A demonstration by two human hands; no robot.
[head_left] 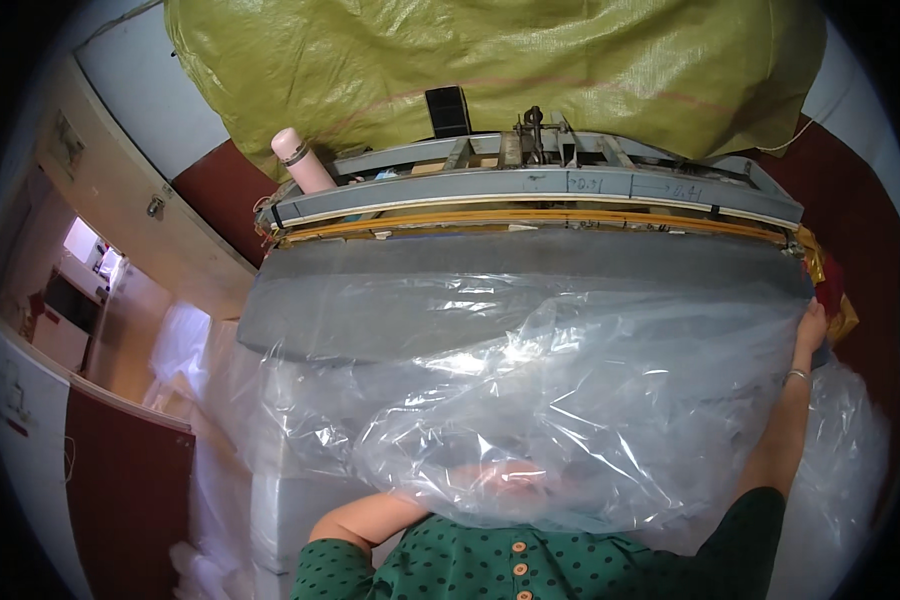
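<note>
A large sheet of clear plastic film (610,400) lies in crinkled folds over a grey surface (370,262) in front of me. My right arm reaches far out to the right, and my right hand (813,322) is closed at the film's right edge, close to the end of the machine. My left forearm bends across my body at the lower middle. Under the film, my left hand (515,475) shows only as a hazy shape, its fingers too blurred to read.
Beyond the grey surface stands a long grey metal sealing machine (450,190) with an orange strip along its front. A pink bottle (302,160) leans at its left end. Behind hangs a yellow-green woven sheet (530,60). More film spills down at left beside an open door (140,190).
</note>
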